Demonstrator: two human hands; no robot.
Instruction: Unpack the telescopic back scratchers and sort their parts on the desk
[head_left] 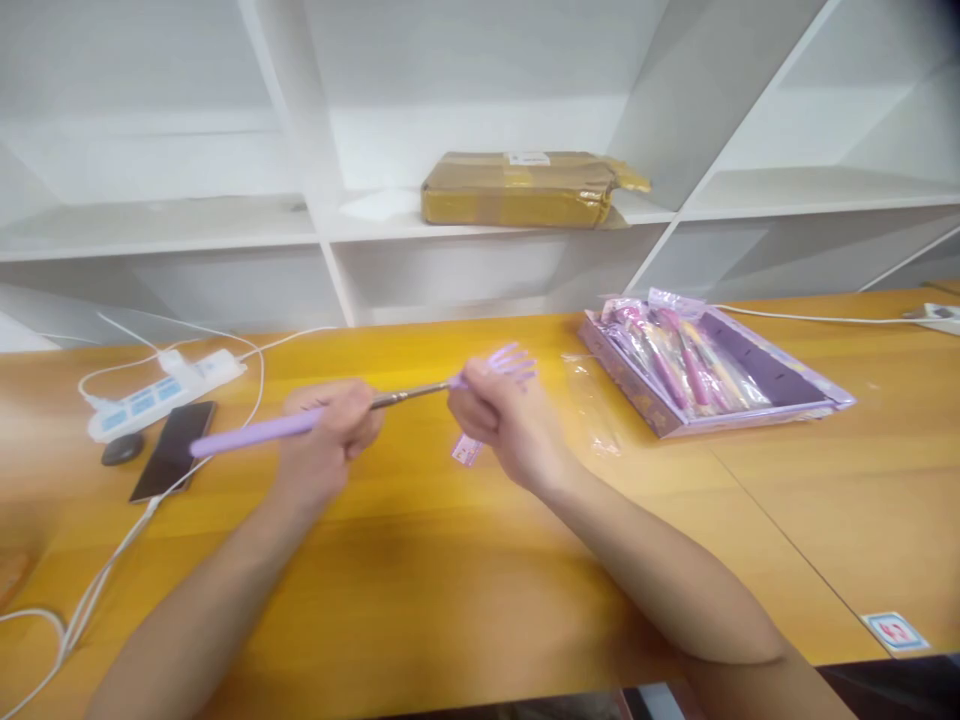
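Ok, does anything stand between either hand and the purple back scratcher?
Nothing visible: the left hand grips the purple back scratcher by its handle, the right hand near its claw end. The clear wrapper lies off to the right.

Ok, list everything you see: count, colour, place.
Wooden table: one, yellowish, lower view
Shelving unit: one, white, behind table
Hand-headed metal-rod back scratcher: one, purple-silver, above table
Small tag: one, purple, below scratcher
Shallow cardboard box: one, purple, right side
Clear-wrapped packs: several, mostly pink, in box
Plastic wrapper: one, clear, left of box
Taped cardboard parcel: one, brown, on shelving
Power strip: one, white, table's left
Rounded mouse: one, black, beside strip
Flat phone: one, black, beside mouse
Thin cables: several, white, both sides
Power fitting: one, white, right edge
Square sticker: one, multicoloured, lower right
Left hand: one, bare, holding scratcher
Right hand: one, bare, holding scratcher's head
Forearms: two, bare, over table
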